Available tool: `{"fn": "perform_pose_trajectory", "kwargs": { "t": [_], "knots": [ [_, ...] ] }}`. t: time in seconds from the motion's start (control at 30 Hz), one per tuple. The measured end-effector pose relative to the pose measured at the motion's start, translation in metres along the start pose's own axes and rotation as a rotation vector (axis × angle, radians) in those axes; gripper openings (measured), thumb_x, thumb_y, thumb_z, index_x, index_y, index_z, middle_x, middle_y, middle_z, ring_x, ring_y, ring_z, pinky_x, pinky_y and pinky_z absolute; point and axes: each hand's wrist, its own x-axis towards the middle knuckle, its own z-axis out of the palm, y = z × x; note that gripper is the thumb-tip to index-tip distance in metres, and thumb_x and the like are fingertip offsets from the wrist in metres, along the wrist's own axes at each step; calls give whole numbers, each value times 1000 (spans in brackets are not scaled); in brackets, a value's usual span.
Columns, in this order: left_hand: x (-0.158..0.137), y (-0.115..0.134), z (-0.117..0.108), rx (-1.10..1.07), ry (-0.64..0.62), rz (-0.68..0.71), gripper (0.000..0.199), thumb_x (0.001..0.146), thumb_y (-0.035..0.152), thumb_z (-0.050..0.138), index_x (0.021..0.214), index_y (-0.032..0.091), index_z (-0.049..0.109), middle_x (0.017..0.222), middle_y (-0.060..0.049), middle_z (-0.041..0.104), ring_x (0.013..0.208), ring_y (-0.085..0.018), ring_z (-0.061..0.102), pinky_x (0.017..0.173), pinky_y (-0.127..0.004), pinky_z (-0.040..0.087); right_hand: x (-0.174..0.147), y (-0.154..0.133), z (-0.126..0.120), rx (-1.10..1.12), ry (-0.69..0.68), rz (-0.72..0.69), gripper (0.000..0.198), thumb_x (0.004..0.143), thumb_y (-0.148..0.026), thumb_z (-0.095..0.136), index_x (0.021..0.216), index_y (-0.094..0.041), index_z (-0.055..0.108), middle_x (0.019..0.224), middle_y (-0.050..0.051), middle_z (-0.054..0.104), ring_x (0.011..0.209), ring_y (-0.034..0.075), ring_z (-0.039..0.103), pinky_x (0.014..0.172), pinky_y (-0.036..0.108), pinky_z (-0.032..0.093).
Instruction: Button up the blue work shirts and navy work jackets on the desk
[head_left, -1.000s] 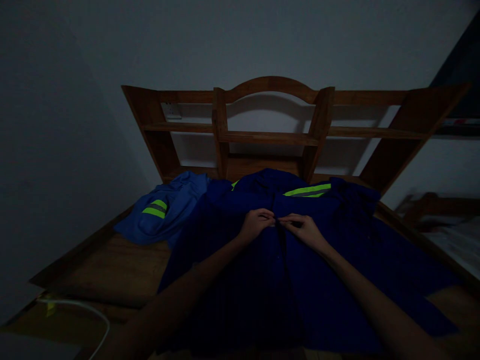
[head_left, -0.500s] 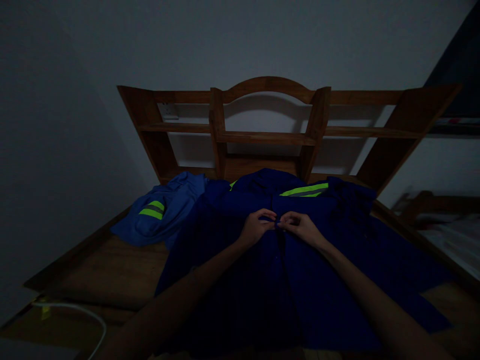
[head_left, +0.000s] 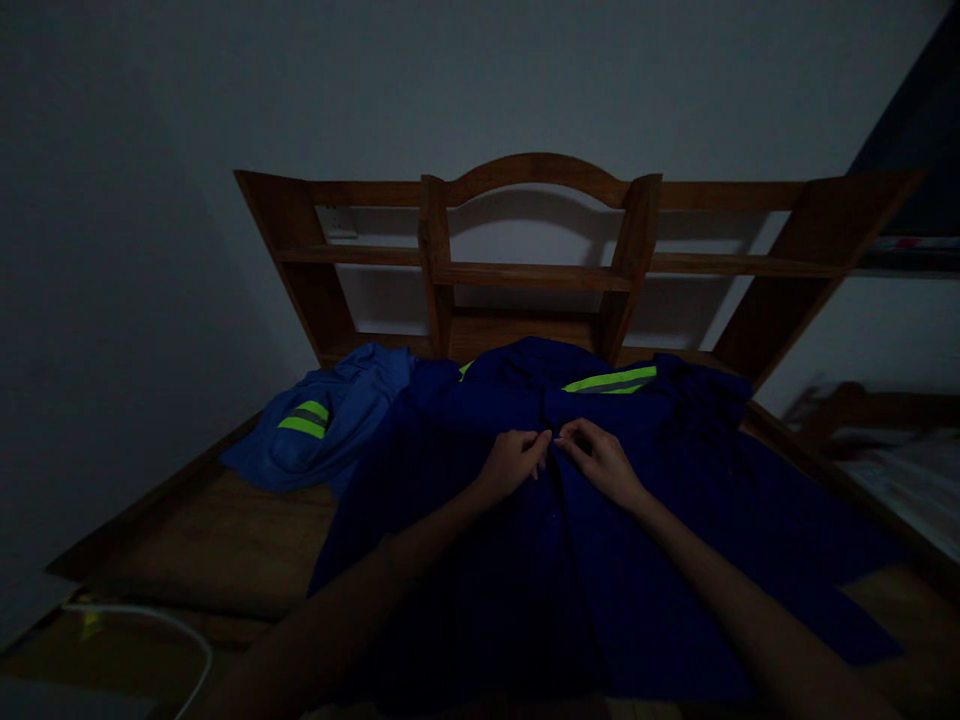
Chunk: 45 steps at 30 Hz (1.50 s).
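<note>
Very dark; hard to read around my fingertips. My left hand [head_left: 517, 465] and right hand [head_left: 600, 465] are nearly tip to tip over the front opening of the dark blue garment [head_left: 637, 600], a thin gap between them. Fingers curled on both; can't tell whether either pinches cloth, and no button can be made out. Garment lies spread on the wooden tabletop [head_left: 225, 540] right in front of me, its near part lost in shadow and behind my forearms, which the bottom edge cuts off. Wall socket [head_left: 342, 224] half behind the shelf; white cable [head_left: 150, 611] runs out of frame.

Counts: two hands, two garments (dark one, plus a crumpled lighter blue garment [head_left: 352, 400] on the left), one wooden shelf unit [head_left: 525, 275], one cable. Yellow-green trim shows in three spots: one on the lighter garment, two on the dark one.

Versus half a second ago: my left fingers have folded downward, closing the loop they made with the thumb; right fingertips sit slightly higher. Both garments lie as before.
</note>
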Motion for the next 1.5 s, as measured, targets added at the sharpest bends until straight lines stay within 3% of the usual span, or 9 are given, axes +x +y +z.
{"fn": "perform_pose_trajectory", "kwargs": {
  "t": [0.23, 0.43, 0.83, 1.5],
  "knots": [
    [2, -7, 9, -132, -97, -112, 56, 82, 61, 36, 82, 14, 66, 56, -1, 62, 40, -9, 51, 39, -19, 34, -1, -7, -2, -101, -51, -113, 15, 89, -30, 43, 91, -21, 55, 86, 4, 58, 79, 16, 56, 72, 28, 43],
    [0, -5, 8, -98, -84, -135, 52, 80, 60, 42, 71, 13, 63, 55, -2, 61, 40, -9, 51, 40, -19, 37, -2, -8, 0, -138, -118, -153, 15, 91, -29, 41, 92, -22, 54, 89, 4, 58, 80, 16, 57, 73, 27, 44],
    [3, -3, 8, -272, -96, -258, 35, 78, 43, 46, 75, 12, 60, 56, -3, 61, 41, -10, 53, 38, -19, 37, -2, -8, 0, -149, -128, -181, 11, 90, -27, 46, 93, -21, 54, 89, 3, 58, 79, 15, 56, 72, 26, 44],
    [1, -12, 7, -136, -122, -84, 32, 82, 40, 43, 63, 15, 52, 53, 1, 55, 41, -9, 52, 39, -18, 40, -1, -4, 0, -61, -110, -74, 8, 85, -25, 53, 92, -22, 54, 83, 0, 59, 72, 13, 56, 66, 24, 42]
  ]
}}
